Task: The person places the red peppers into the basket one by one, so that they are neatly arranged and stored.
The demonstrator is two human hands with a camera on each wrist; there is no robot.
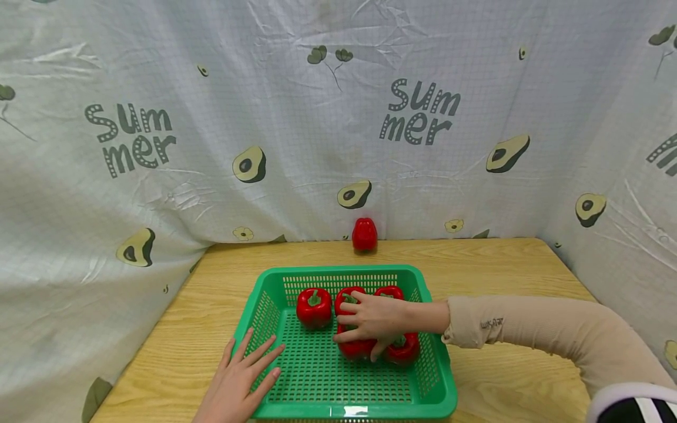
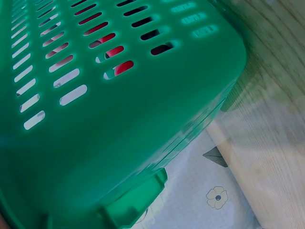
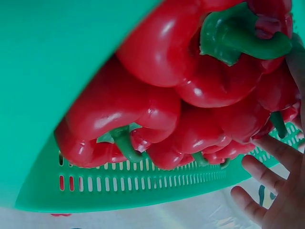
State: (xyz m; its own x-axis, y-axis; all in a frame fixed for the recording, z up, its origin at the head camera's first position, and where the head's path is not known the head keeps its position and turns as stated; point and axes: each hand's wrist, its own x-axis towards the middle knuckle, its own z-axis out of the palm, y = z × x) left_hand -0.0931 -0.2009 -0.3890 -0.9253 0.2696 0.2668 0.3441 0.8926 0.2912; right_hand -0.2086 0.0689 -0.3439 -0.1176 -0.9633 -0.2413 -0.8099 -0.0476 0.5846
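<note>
Several red bell peppers lie in a green plastic basket [image 1: 301, 376]. One bell pepper [image 1: 313, 309] sits at the back left, the others grouped from the middle to the right. My right hand [image 1: 372, 319] reaches over this group from the right, fingers spread, partly covering the front middle bell pepper [image 1: 351, 351]. In the right wrist view, its fingers [image 3: 264, 174] are extended beside the peppers; whether they touch one is unclear. My left hand [image 1: 238, 379] lies with spread fingers over the basket's left rim. The left wrist view shows mainly the basket's slotted wall [image 2: 119, 109].
Another red bell pepper [image 1: 364, 235] stands behind the basket at the back edge of the wooden table [image 1: 497, 264]. A pale printed cloth [image 1: 296, 117] hangs behind and at the sides.
</note>
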